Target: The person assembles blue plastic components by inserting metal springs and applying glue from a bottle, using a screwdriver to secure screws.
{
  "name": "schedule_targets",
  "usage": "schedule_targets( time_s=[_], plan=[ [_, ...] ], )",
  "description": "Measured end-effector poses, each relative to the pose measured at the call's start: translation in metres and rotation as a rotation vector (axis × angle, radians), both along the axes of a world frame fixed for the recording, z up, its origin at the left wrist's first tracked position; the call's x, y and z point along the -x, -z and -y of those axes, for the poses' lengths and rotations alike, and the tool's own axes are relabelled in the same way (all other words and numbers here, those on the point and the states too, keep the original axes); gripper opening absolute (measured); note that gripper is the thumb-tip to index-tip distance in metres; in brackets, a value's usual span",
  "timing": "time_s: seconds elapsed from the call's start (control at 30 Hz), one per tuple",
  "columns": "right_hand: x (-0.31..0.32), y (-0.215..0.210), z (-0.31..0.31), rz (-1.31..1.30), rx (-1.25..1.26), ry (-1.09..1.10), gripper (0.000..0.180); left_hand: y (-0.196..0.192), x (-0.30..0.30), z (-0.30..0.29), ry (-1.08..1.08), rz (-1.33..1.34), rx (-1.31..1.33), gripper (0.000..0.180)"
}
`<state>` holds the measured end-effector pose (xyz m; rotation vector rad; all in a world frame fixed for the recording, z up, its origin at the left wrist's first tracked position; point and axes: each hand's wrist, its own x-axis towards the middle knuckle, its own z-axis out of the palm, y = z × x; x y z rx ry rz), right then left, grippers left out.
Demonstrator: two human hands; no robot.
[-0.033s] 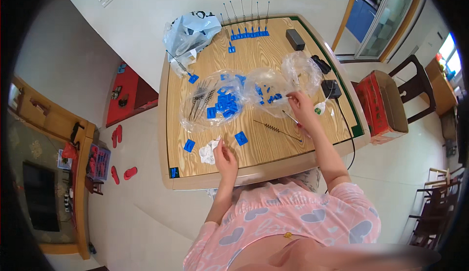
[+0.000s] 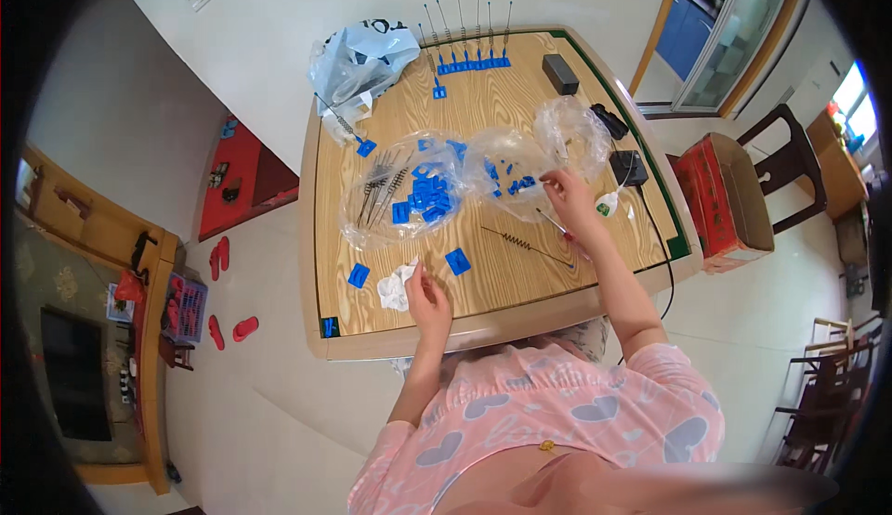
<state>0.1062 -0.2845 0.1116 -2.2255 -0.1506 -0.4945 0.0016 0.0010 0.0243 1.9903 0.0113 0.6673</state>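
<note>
My left hand (image 2: 430, 300) is low over the front of the table, its fingers curled together beside a crumpled white tissue (image 2: 396, 288). Anything between its fingertips is too small to make out. Two blue plastic plates lie near it, one on the right (image 2: 457, 261) and one on the left (image 2: 359, 275). My right hand (image 2: 569, 196) is at the right edge of an open clear bag (image 2: 481, 150) holding small blue parts (image 2: 522, 182). Its fingertips are pinched; what they hold is hidden. A red-handled screwdriver (image 2: 550, 221) lies partly under that wrist. A coiled spring rod (image 2: 517, 239) lies between my hands.
A clear bag (image 2: 348, 215) holds blue plates and spring rods. Several rods stand upright in a blue row (image 2: 474, 66) at the back. A pale blue bag (image 2: 358, 60), black box (image 2: 560, 75), another clear bag (image 2: 571, 130) and corded black adapter (image 2: 629, 169) surround the work.
</note>
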Motion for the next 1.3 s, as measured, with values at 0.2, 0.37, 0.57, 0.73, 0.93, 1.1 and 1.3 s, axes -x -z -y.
schedule_targets(
  time_s=[0.2,0.37,0.57,0.73,0.93,1.1,1.3],
  plan=[
    [-0.040,0.012,-0.011,-0.016,0.151,-0.051,0.010,0.008,-0.003,-0.005,0.013,-0.017,0.048,0.042],
    [-0.045,0.020,-0.005,-0.023,0.231,-0.069,0.009,0.009,-0.005,-0.005,0.016,-0.011,0.019,0.043],
    [-0.020,-0.001,-0.010,-0.089,0.160,-0.003,0.014,0.007,-0.007,-0.007,0.029,-0.024,0.008,0.043],
    [0.060,-0.109,-0.046,0.624,-0.361,0.052,0.010,0.009,-0.003,-0.008,0.005,-0.024,0.001,0.043],
    [0.179,-0.238,-0.066,2.003,-0.660,-0.701,0.016,0.013,-0.001,-0.014,0.024,-0.082,-0.011,0.041],
    [0.191,-0.245,-0.081,1.747,-0.430,-1.118,0.036,0.007,-0.009,-0.003,0.064,0.019,-0.005,0.047],
    [0.193,-0.237,-0.067,2.084,-0.483,-0.699,0.021,0.008,-0.005,-0.008,0.060,-0.026,-0.006,0.048]
  ],
)
